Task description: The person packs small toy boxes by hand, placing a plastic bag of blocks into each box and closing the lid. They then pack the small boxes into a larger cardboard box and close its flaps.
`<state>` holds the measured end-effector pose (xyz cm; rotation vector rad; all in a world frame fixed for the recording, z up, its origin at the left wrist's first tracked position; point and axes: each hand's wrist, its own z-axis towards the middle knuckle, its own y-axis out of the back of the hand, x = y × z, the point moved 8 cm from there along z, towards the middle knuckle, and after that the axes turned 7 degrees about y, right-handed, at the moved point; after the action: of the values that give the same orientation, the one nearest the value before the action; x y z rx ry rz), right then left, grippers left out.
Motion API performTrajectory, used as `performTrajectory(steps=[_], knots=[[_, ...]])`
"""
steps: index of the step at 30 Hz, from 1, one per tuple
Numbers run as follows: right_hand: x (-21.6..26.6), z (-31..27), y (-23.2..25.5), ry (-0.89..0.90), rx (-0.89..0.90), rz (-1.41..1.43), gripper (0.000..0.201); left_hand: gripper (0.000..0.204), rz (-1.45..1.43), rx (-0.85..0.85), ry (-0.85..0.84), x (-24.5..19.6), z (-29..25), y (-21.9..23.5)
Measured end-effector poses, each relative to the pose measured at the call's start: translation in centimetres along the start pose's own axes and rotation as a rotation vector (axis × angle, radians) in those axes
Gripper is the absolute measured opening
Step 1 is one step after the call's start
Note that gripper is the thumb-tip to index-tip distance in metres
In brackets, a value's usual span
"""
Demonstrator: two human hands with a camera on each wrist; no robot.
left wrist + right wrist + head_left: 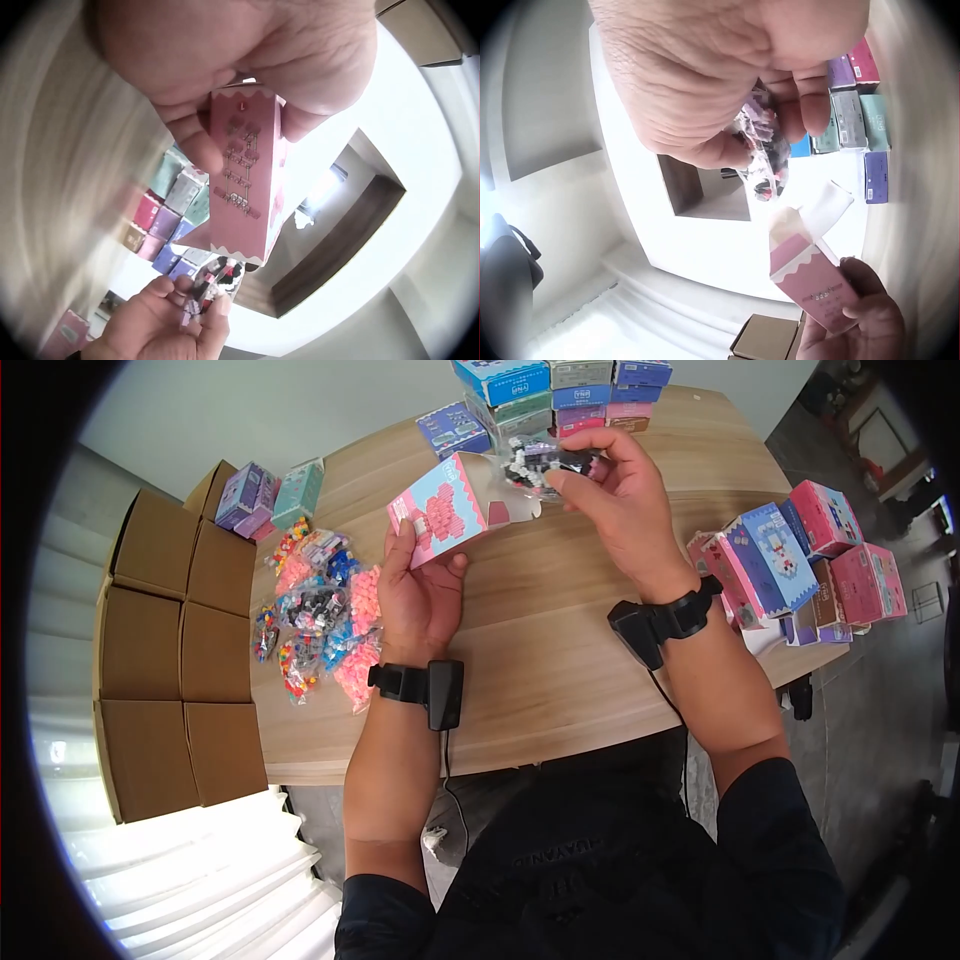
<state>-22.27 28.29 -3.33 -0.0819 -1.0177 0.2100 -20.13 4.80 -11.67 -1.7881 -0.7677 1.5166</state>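
Dark clothing (570, 860) fronts a wooden table (530, 670). Work looks partway: boxes (515, 382) stand stacked, loose bags (315, 608) lie left. The left hand (422, 600) grips an open pink box (440, 515); the right hand (640, 525) pinches a filled bag (530, 465) beside its flap (518, 510).

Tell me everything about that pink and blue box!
The box looks like thin card. Its front is blue and pink, with a wavy border and a picture of something pink and bumpy. A narrow side is pink with small drawings. One end is open, pale flaps sticking out toward the right hand. It's tilted, held above the table in the left hand.
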Motion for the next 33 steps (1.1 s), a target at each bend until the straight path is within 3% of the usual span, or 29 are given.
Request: performTrajectory(steps=[13,19,22,25,28,31,33], knots=[[1.0,-0.1,-0.7,0.027,0.124,0.078,0.036,0.029,-0.001,-0.034,-0.027,-0.2,-0.1,0.3],[0.3,-0.5,-1.3,-0.127,0.238,0.071,0.032,0.029,0.038,-0.034,0.004,0.1,-0.1,-0.2],[-0.2,-0.4,-0.5,-0.164,0.193,0.034,0.033,0.029,0.077,-0.03,0.06,0.5,-0.3,-0.5],[0.8,0.1,-0.4,-0.014,0.123,0.102,0.03,0.029,0.107,0.01,0.074,0.7,-0.2,-0.8],[0.7,0.0,-0.6,0.084,0.121,-0.03,0.03,0.03,0.095,0.012,0.063,0.7,-0.2,-0.7],[0.5,-0.6,-1.8,0.075,0.262,-0.162,0.032,0.031,0.135,0.029,0.04,0.6,-0.3,-1.2],[0.0,-0.8,-2.2,0.044,0.291,-0.085,0.039,0.032,0.133,0.024,0.042,0.6,-0.4,-1.2]])
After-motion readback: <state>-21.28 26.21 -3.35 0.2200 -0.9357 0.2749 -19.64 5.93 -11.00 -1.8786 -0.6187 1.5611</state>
